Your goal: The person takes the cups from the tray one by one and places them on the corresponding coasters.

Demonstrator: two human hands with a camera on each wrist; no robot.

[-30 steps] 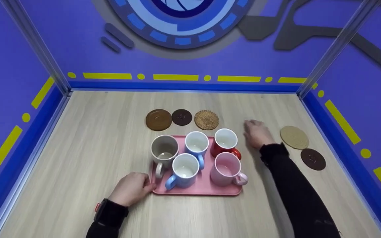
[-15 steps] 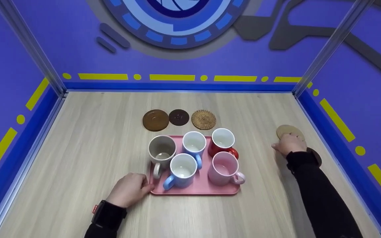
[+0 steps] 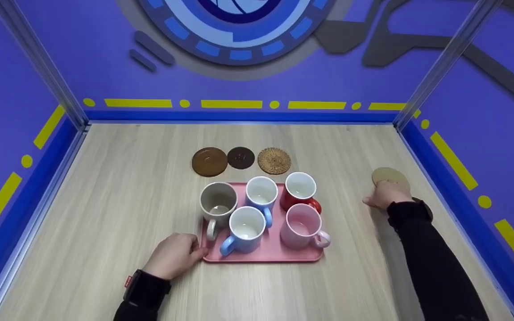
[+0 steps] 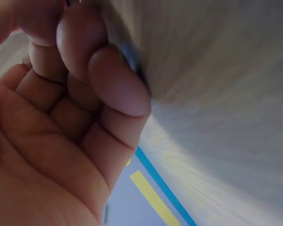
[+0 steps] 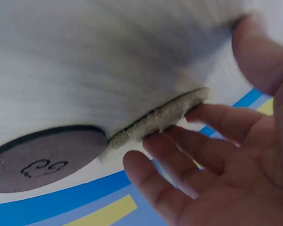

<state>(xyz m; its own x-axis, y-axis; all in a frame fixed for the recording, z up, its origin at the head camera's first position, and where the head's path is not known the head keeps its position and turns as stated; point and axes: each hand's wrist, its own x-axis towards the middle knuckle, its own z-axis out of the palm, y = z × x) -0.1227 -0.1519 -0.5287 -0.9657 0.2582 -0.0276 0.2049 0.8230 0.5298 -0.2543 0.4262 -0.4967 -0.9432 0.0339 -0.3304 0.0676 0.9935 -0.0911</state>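
My left hand [image 3: 172, 255] is at the front left corner of a pink tray [image 3: 271, 249], fingers curled and thumb on the rim. In the left wrist view the curled fingers [image 4: 118, 84] rest against the table. On the tray stand a grey mug [image 3: 219, 203], two light blue mugs, a red mug [image 3: 300, 191] and a pink mug [image 3: 301, 226]. Over at the right, my right hand [image 3: 388, 195] touches a round beige coaster [image 3: 386, 174] with its fingertips. In the right wrist view the fingers are nearly straight on the woven coaster [image 5: 160, 115], and the thumb stands apart.
A dark coaster [image 5: 47, 157] lies beside the beige one, mostly hidden by the right wrist in the head view. Behind the tray lie a brown coaster [image 3: 209, 162], a small dark coaster [image 3: 241, 158] and a woven coaster [image 3: 274, 161]. Purple walls enclose the table.
My right hand has moved right from beside the red mug onto the beige coaster. The left hand has stayed at the tray corner, and the mugs stand as before.
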